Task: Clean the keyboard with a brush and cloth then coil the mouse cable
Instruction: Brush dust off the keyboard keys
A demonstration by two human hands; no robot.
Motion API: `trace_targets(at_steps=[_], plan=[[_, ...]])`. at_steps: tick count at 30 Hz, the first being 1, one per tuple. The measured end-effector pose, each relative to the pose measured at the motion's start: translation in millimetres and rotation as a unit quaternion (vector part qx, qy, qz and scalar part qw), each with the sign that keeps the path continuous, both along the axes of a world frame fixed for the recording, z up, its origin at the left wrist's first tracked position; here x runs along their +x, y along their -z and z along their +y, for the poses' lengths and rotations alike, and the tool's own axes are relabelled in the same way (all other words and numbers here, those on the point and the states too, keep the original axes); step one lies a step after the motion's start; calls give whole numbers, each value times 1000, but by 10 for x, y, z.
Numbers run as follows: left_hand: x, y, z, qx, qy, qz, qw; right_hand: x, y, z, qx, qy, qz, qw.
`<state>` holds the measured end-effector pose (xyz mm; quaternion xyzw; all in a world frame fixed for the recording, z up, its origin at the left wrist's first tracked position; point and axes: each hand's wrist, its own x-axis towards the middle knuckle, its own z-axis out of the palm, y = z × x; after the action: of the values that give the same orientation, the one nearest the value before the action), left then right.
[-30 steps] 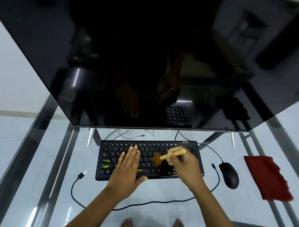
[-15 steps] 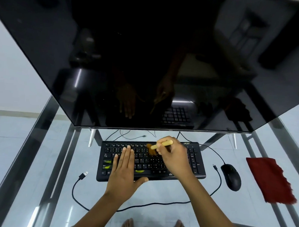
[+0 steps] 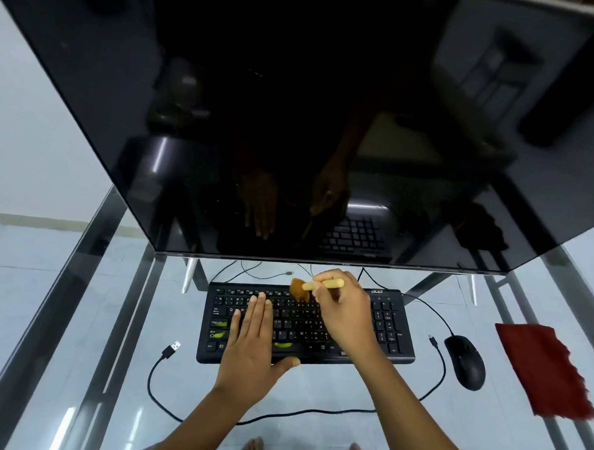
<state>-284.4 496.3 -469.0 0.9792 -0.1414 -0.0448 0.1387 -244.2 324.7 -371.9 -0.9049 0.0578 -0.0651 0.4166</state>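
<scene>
A black keyboard lies on the glass table under the big dark monitor. My left hand rests flat on its left half, fingers together and stretched out. My right hand grips a small brush with a pale wooden handle; its brown bristles touch the top key row near the middle. A black mouse sits to the right of the keyboard. Its black cable loops loosely across the table in front of the keyboard to a USB plug at the left. A red cloth lies at the far right.
A large dark monitor overhangs the back of the glass table, which has a metal frame. Thin cables run behind the keyboard. A second small plug lies between keyboard and mouse. Bare feet show through the glass below.
My right hand has swept the brush from the lower middle keys up to the top row. My left hand has shifted slightly farther onto the keyboard.
</scene>
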Motion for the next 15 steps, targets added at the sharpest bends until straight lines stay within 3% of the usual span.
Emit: trace_targets(at_steps=[3,5,8,11,15], plan=[[-4,10,-1,8,3,-2,1000,-77,48,-81,32,-46,55,997],[-19,24,0,11,5,-3,1000,-98,91,-159,-19,2,0,1000],[-19,25,1,17,7,-10,1000,-136,80,-274,-16,53,-48,997],[-10,7,-23,21,23,-11,999,-175,117,-370,24,-15,34,999],[45,-50,-131,29,48,-6,998,-158,99,-603,-33,103,-13,994]])
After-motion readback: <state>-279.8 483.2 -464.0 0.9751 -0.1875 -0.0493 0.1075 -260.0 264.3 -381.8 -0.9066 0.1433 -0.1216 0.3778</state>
